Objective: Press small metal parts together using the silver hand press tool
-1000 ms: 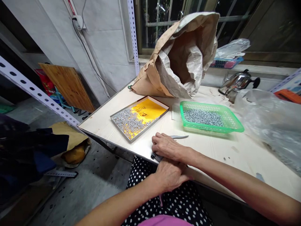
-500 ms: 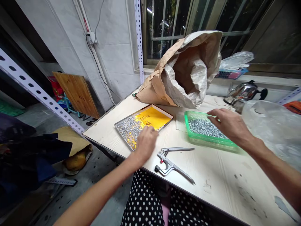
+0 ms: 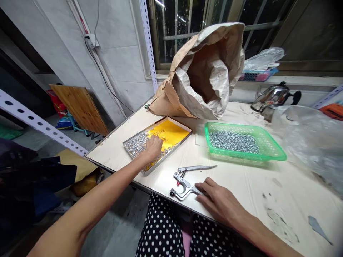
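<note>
My left hand is over a shallow tray with a yellow bottom, its fingers curled down among small silvery metal pieces. Whatever those fingers pinch is hidden. My right hand is at the lower handle of a pair of hand pliers, fingers and thumb closing around that handle. The pliers lie on the table with spring and jaws towards the left and the handles spread. Behind my right hand stands a green plastic basket holding many small metal pins.
An open brown paper sack leans at the back of the white table. A metal kettle and a clear plastic bag are at the right. A perforated metal post rises behind the table's far corner.
My right hand has gone from above the green basket down to the pliers' handle. My left hand has moved further into the tray. The view has shifted slightly.
</note>
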The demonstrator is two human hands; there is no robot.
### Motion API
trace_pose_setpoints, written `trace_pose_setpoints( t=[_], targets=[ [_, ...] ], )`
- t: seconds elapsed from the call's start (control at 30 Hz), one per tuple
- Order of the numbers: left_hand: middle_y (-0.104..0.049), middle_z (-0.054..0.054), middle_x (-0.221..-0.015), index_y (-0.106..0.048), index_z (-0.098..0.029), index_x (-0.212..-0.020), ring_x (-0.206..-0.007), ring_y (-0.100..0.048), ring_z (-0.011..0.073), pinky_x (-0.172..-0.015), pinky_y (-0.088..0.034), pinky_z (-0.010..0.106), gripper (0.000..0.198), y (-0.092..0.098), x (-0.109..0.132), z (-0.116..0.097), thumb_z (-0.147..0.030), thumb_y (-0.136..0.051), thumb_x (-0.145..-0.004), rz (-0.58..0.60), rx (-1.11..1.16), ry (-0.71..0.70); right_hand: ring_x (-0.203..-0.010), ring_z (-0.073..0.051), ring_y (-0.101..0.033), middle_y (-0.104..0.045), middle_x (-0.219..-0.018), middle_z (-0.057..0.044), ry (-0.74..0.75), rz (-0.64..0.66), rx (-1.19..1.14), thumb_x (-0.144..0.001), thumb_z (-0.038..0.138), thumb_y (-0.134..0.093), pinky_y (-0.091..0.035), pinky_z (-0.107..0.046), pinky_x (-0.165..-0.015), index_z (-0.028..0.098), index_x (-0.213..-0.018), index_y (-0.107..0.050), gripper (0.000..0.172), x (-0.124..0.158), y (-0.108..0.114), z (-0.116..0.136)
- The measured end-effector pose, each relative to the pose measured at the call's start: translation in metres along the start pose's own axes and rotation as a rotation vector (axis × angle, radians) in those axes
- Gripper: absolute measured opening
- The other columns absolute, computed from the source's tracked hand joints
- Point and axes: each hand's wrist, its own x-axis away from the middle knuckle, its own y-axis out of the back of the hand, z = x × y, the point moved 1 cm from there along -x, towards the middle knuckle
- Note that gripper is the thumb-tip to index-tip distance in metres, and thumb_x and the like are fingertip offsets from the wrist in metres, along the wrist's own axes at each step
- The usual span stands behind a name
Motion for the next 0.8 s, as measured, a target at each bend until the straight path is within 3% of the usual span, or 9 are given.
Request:
trace_pose_setpoints(
  t=[0.1, 0.33, 0.5, 0.63, 0.7, 0.8],
  targets=[
    [-0.066, 0.018, -0.106, -0.069, -0.012, -0.102, -0.108, -0.056, 0.0293, -0.082, -0.048, 0.035, 0.030, 0.003, -0.004, -0.001, -0.007, -0.046, -0.084, 0.016, 0.018, 0.013, -0.082, -0.019, -0.061, -0.058, -0.095, -0.006, 0.013, -0.033, 0.055, -0.094, 0.024, -0.046, -0.050, -0.033, -0.073, 0.021, -0.101, -0.060, 0.015, -0.003, -0.007, 0.001],
    [-0.070, 0.010, -0.093, -0.071, -0.015, -0.085, -0.086, -0.064, 0.0221, -0.070, -0.047, 0.027, 0.016, 0.009, -0.002, 0.012, -0.014, -0.058, -0.077, 0.091, 0.093, 0.051, -0.078, -0.019, -0.060, -0.058, -0.092, -0.005, 0.013, -0.086, 0.158, -0.094, 0.022, -0.047, -0.047, -0.031, -0.066, 0.020, -0.095, -0.057, 0.010, -0.001, -0.017, 0.000],
    [-0.068, 0.008, -0.100, -0.072, -0.017, -0.080, -0.093, -0.062, 0.0209, -0.072, -0.046, 0.025, 0.012, 0.009, -0.004, 0.015, -0.017, -0.061, -0.075, 0.028, 0.138, 0.041, -0.076, -0.017, -0.060, -0.058, -0.091, -0.004, 0.022, -0.068, 0.160, -0.093, 0.022, -0.048, -0.044, -0.029, -0.064, 0.021, -0.094, -0.057, 0.009, -0.002, -0.014, -0.001],
    [-0.069, 0.006, -0.102, -0.072, -0.018, -0.090, -0.092, -0.062, 0.0195, -0.075, -0.046, 0.025, 0.017, 0.021, -0.005, 0.022, -0.021, -0.058, -0.081, -0.052, 0.186, 0.082, -0.076, -0.016, -0.058, -0.058, -0.091, -0.004, 0.016, -0.047, 0.149, -0.094, 0.022, -0.048, -0.042, -0.028, -0.065, 0.020, -0.093, -0.057, 0.010, -0.002, -0.008, 0.002],
    [-0.071, 0.006, -0.097, -0.072, -0.017, -0.092, -0.088, -0.063, 0.0185, -0.076, -0.046, 0.025, 0.020, 0.031, 0.005, 0.021, -0.022, -0.055, -0.084, -0.124, 0.267, 0.099, -0.078, -0.016, -0.057, -0.058, -0.091, -0.004, 0.015, -0.035, 0.162, -0.094, 0.021, -0.048, -0.041, -0.027, -0.066, 0.020, -0.094, -0.058, 0.010, -0.002, -0.005, 0.003],
    [-0.073, 0.004, -0.084, -0.073, -0.016, -0.084, -0.077, -0.064, 0.0166, -0.073, -0.046, 0.026, 0.016, 0.040, 0.037, 0.002, -0.025, -0.060, -0.081, -0.173, 0.532, 0.039, -0.082, -0.017, -0.055, -0.057, -0.091, -0.004, 0.037, -0.037, 0.196, -0.096, 0.022, -0.047, -0.039, -0.028, -0.067, 0.019, -0.092, -0.059, 0.012, -0.004, 0.001, 0.002]
  ],
)
